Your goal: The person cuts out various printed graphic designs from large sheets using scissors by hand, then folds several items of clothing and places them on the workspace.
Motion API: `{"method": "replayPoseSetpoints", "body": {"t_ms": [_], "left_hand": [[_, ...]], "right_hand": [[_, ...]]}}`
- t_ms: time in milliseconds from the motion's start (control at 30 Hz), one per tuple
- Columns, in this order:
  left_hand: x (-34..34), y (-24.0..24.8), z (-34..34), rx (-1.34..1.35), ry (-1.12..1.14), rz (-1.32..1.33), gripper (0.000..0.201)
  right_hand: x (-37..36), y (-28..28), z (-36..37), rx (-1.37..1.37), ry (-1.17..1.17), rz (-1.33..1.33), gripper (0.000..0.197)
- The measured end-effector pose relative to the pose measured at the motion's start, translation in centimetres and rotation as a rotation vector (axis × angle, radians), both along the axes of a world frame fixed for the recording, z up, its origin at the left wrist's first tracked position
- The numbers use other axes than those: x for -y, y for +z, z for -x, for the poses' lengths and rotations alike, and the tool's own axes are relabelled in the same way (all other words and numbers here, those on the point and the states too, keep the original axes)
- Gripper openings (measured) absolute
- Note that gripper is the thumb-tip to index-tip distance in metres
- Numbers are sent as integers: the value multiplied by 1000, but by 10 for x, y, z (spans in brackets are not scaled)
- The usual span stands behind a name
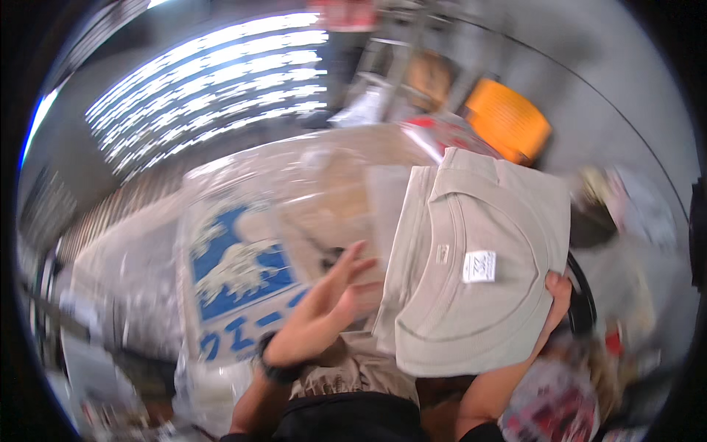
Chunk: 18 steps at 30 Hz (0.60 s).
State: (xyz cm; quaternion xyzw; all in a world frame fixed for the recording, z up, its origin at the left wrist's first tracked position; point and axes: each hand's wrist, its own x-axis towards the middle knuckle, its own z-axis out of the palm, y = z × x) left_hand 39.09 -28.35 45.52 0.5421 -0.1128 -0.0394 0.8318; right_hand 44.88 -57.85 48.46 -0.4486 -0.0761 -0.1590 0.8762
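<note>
A folded beige T-shirt [508,324] is held up in front of me, neckline facing me, with a white label [479,267] inside the collar. My right hand [558,296] grips its right edge, thumb on top and the other fingers hidden beneath. Just left of the shirt, my left hand [324,313] is open and holds nothing, its fingers apart and a little blurred. A dark band circles that wrist. Under and beyond the left hand lies a pale item with a blue picture print [243,258], seemingly inside clear plastic.
Shiny clear plastic [317,158] covers much of the table. An orange object [508,121] stands beyond the shirt, beside a red-and-white package [434,136]. A bright slatted window [213,88] is at far left. Blurred bags [552,405] crowd the lower right.
</note>
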Motion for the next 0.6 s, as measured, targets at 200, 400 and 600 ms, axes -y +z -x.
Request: {"method": "replayPoseSetpoints", "body": {"t_ms": [200, 400, 600], "left_hand": [[-64, -6, 28, -258, 300, 280, 53], [-121, -46, 68, -224, 608, 357, 43], [-143, -64, 89, -294, 667, 408, 66]], "right_hand": [[-141, -50, -39, -20, 349, 736, 76], [-249, -52, 38, 694, 441, 1403, 96], [-280, -83, 36, 779, 522, 1485, 67]]}}
